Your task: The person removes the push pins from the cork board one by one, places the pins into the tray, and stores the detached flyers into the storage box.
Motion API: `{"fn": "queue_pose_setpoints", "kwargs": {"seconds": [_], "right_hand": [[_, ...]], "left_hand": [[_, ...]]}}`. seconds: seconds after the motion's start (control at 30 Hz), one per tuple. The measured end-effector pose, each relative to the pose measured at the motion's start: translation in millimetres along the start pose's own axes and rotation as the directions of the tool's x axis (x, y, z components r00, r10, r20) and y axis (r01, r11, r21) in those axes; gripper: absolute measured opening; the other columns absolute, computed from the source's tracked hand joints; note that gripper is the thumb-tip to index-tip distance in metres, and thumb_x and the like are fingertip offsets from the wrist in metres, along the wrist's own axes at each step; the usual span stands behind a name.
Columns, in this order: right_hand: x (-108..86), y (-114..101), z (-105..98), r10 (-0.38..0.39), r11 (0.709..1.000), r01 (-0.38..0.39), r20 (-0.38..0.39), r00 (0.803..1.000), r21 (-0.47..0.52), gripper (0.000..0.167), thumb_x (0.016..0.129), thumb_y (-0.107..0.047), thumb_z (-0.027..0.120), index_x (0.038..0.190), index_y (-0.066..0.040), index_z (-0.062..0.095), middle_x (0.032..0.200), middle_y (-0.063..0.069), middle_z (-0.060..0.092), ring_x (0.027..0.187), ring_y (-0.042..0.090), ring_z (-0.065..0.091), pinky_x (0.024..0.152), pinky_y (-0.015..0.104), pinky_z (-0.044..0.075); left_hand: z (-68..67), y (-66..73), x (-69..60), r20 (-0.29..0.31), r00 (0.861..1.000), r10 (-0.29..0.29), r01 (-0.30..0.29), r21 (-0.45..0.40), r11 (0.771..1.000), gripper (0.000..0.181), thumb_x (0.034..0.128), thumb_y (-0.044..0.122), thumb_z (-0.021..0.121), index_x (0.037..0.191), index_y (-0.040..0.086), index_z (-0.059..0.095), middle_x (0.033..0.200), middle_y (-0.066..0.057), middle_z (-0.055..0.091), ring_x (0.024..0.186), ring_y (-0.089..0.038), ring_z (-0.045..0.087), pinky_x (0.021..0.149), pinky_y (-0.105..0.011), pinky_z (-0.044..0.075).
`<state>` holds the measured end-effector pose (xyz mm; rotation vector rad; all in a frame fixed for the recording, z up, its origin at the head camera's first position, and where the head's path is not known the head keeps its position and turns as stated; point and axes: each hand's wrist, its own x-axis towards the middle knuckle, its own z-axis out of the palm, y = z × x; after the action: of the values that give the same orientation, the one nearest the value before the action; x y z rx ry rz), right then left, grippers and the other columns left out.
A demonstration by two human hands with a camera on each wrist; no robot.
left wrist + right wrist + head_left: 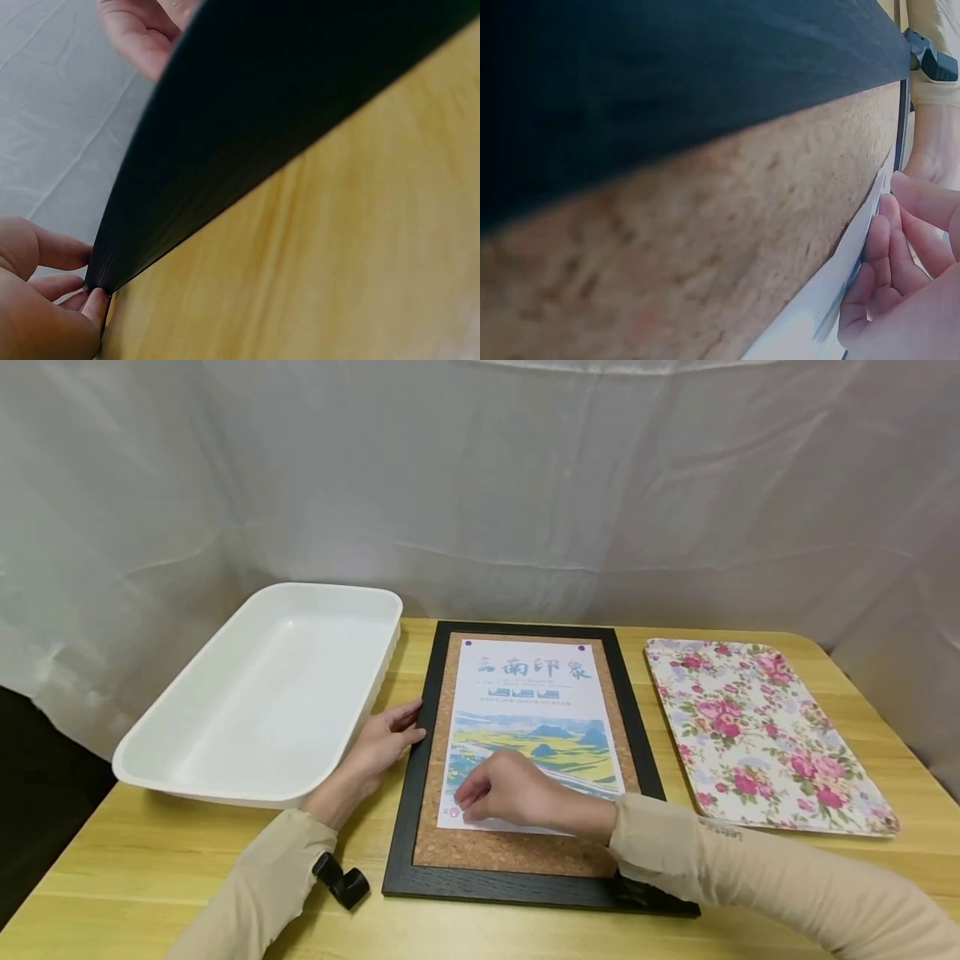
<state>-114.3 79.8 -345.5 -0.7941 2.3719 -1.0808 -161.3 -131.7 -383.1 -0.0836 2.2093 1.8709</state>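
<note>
Poster: lying on the corkboard inside a black frame, flat on the wooden table between the white tray and the floral tray. At the top left corner, a purple pin; at the top right, a second purple pin. Right hand over the lower left corner, with thumb and fingers bent and drawn close together; impossible to tell from any view about something small between the tips. Left hand at the left side of the frame, fingers only slightly bent, tips against the outer edge, apparently as a brace.

For the likely step, fastening that corner: smooth the paper downward from the top first (slightly wavy along the bottom edge in the right wrist view), then press straight down, close to the corner but clear of the print. Brace the frame firmly against sliding.

Legible writing: 云南印象, in large brushed characters, as the title. Beneath, smaller lines of print, too fine to read. At the lower left corner, a small round pink mark, not decipherable. On the right sleeve, a short dark marking, perhaps beginning "Let", otherwise unclear.
</note>
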Motion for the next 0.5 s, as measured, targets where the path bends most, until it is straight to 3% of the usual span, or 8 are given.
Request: {"fn": "queue_pose_setpoints", "kwargs": {"seconds": [0.5], "right_hand": [[-0.7, -3.4, 6.8, -0.019, 1.000, 0.019, -0.026, 0.999, -0.007, 0.012, 0.080, 0.000, 0.076, 0.090, -0.005, 0.077, 0.080, -0.001, 0.072, 0.071, 0.006, 0.062, 0.065, 0.024, 0.052]], "left_hand": [[-0.5, 1.0, -0.4, 0.000, 1.000, 0.006, -0.006, -0.002, 1.000, 0.053, 0.0970, 0.000, 0.052, 0.147, -0.002, 0.036, 0.148, -0.025, 0.036, 0.136, -0.034, 0.034, 0.109, -0.043, 0.031]]}}
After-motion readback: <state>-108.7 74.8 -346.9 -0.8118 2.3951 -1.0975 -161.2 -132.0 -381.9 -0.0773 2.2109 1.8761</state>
